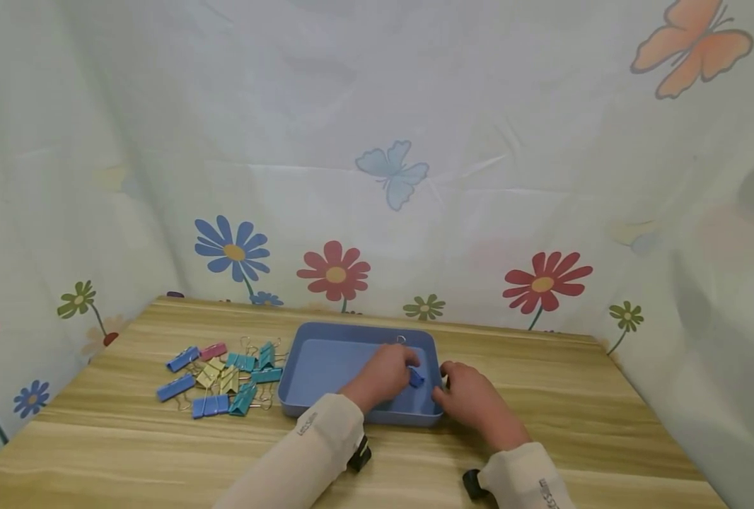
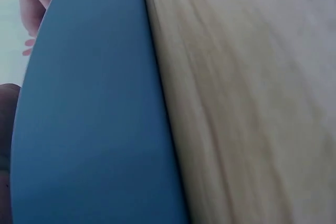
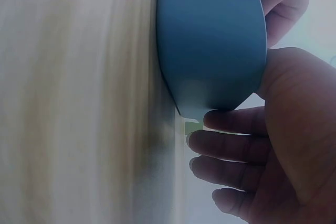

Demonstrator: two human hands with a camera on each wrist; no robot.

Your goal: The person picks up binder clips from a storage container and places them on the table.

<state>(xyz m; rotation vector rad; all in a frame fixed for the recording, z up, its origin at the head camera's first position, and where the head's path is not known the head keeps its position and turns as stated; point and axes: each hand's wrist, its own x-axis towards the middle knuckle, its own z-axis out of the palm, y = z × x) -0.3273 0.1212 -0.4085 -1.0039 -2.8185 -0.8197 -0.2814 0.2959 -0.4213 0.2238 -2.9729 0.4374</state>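
A shallow blue tray (image 1: 326,410) lies on the wooden table. My left hand (image 1: 383,371) reaches over its front wall into the right half, fingers curled down at a small blue binder clip (image 1: 416,378), which it pinches close over the tray floor. My right hand (image 1: 475,403) grips the tray's right end: the thumb is at the rim, and in the right wrist view the index finger touches the outer wall. The other fingers of that hand (image 3: 294,145) spread below the index finger. A silver wire loop (image 1: 401,339) shows behind my left hand.
Left of the tray lies a loose pile of binder clips: blue clips (image 1: 210,406), yellow clips (image 1: 229,379), teal clips (image 1: 243,399) and a pink clip (image 1: 213,350). A flowered curtain (image 1: 466,233) hangs behind the table (image 1: 542,396) and at both sides.
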